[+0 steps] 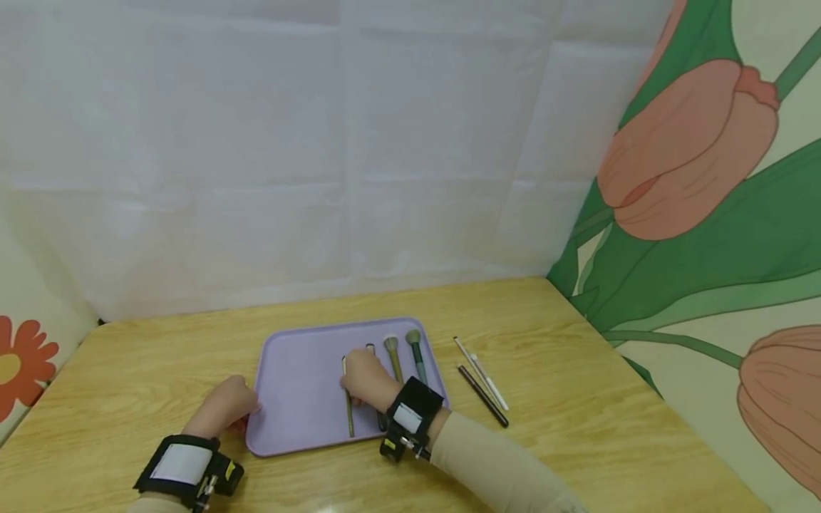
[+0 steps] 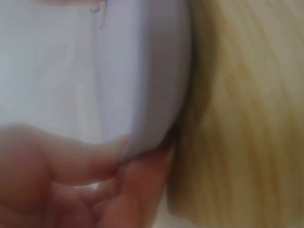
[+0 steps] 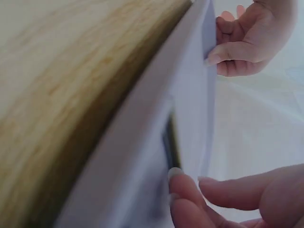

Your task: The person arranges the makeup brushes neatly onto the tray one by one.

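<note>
At the left edge of a lilac tray (image 1: 288, 388), my left hand (image 1: 226, 406) pinches the rim between thumb and bent fingers; the left wrist view shows this grip close up. My right hand (image 1: 368, 380) is over the tray at a slim makeup brush (image 1: 350, 417) that lies lengthwise in it. In the right wrist view a fingertip is right at this slim, dark and gold-edged brush (image 3: 174, 147), while the thumb (image 3: 228, 191) stands a little apart. Beside it, a dark-handled brush (image 1: 381, 420) is partly hidden under the right hand.
Two fuller makeup brushes, one gold-handled (image 1: 391, 349) and one green (image 1: 416, 349), lie toward the tray's right side. On the wooden table (image 1: 551, 399) right of the tray are a dark brush (image 1: 484, 397) and thin white-handled brushes (image 1: 490, 385). A white sheet (image 1: 308, 178) hangs behind.
</note>
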`<action>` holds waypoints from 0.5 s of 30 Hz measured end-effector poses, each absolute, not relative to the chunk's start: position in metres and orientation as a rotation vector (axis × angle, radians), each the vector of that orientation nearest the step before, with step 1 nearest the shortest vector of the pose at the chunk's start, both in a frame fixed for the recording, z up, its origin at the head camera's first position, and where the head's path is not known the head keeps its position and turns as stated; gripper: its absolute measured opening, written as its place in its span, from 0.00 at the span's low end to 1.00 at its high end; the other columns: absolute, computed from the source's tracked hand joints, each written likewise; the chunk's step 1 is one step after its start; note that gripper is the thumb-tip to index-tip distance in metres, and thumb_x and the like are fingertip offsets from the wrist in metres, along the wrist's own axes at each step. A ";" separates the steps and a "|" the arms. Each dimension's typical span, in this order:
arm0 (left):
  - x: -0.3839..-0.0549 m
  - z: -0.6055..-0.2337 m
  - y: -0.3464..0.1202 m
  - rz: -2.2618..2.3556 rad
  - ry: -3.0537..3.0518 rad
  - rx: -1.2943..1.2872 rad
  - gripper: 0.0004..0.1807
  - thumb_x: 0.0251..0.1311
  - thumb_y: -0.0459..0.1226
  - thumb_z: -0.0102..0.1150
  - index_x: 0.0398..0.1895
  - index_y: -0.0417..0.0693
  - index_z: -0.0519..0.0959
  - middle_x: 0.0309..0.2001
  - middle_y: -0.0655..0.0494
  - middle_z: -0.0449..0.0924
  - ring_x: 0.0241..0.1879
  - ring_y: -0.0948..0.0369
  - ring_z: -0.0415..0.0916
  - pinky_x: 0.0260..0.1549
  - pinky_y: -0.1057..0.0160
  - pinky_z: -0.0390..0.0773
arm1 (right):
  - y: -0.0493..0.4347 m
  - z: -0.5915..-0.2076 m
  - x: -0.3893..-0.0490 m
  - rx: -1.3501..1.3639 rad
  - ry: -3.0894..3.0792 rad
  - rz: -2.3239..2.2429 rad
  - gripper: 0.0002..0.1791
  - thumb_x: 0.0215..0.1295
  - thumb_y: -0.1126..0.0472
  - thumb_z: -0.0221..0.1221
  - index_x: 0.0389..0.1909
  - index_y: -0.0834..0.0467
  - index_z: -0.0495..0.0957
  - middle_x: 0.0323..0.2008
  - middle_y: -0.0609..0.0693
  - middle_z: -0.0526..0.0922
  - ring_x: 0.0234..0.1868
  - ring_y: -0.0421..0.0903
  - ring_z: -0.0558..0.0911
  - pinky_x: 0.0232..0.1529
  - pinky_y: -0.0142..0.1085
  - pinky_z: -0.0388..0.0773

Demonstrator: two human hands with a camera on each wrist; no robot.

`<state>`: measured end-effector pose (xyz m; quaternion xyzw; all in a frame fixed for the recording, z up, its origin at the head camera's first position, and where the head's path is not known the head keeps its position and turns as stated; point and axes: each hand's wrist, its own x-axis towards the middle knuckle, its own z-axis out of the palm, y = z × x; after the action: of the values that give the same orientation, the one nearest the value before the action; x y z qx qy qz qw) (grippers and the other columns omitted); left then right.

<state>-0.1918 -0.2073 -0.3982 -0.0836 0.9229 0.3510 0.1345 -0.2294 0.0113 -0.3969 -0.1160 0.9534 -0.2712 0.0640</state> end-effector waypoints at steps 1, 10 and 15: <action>-0.192 -0.398 -0.208 1.017 2.675 -0.242 0.17 0.56 0.27 0.48 0.42 0.16 0.65 0.21 0.44 0.71 0.15 0.57 0.71 0.17 0.65 0.72 | 0.013 -0.396 -0.229 -0.348 2.865 -0.864 0.16 0.59 0.68 0.64 0.14 0.62 0.73 0.04 0.46 0.70 0.05 0.38 0.70 0.09 0.28 0.67; -0.192 -0.398 -0.210 1.019 2.677 -0.253 0.15 0.55 0.27 0.49 0.40 0.17 0.66 0.20 0.44 0.72 0.15 0.57 0.71 0.17 0.65 0.73 | 0.038 -0.383 -0.224 -0.374 2.783 -1.094 0.10 0.61 0.67 0.62 0.38 0.71 0.76 0.26 0.57 0.78 0.13 0.43 0.75 0.17 0.34 0.71; -0.194 -0.397 -0.207 1.013 2.693 -0.242 0.13 0.54 0.27 0.49 0.37 0.19 0.67 0.20 0.44 0.72 0.16 0.57 0.71 0.17 0.64 0.73 | 0.059 -0.379 -0.227 -0.351 2.865 -1.052 0.09 0.61 0.66 0.63 0.36 0.69 0.76 0.27 0.56 0.79 0.13 0.42 0.75 0.17 0.33 0.72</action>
<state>-0.1939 -0.2073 -0.3970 -0.0833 0.9251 0.3481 0.1269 -0.2266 0.0590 -0.3789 -0.1143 0.9320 -0.3422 0.0346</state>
